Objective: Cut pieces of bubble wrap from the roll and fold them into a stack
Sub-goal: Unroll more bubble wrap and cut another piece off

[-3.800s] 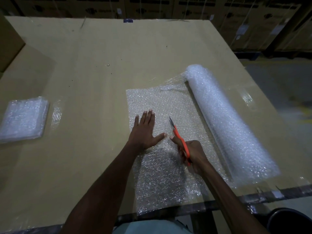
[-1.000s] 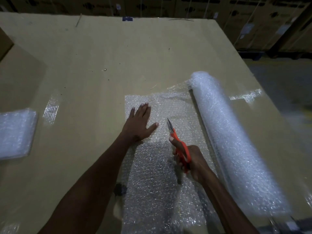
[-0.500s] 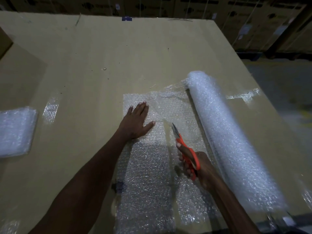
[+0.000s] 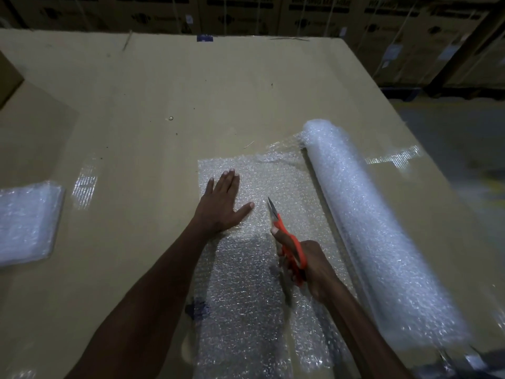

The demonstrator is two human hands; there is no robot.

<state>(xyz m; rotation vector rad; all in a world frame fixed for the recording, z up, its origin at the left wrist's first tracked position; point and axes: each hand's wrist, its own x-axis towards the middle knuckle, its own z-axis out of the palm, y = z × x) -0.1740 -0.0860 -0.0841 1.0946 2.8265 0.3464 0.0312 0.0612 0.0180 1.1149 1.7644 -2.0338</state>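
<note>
A thick roll of bubble wrap (image 4: 377, 228) lies diagonally on the right of the cardboard-covered table (image 4: 164, 99). An unrolled sheet (image 4: 240, 283) stretches from it toward me. My left hand (image 4: 222, 205) presses flat on the sheet's far left part, fingers straight. My right hand (image 4: 306, 265) grips orange-handled scissors (image 4: 287, 239), blades pointing away from me along a cut line in the sheet, just right of my left thumb. A stack of folded bubble wrap (image 4: 26, 222) sits at the table's left edge.
Cardboard boxes (image 4: 246, 12) line the back behind the table. A brown box corner (image 4: 8, 75) shows at the far left. A dark floor (image 4: 459, 127) lies beyond the table's right edge. Shiny tape strips (image 4: 84, 184) cross the table surface.
The scissors have moved forward along the sheet, away from me, lengthening the cut. My left hand has slid further up the sheet, still pressing flat.
</note>
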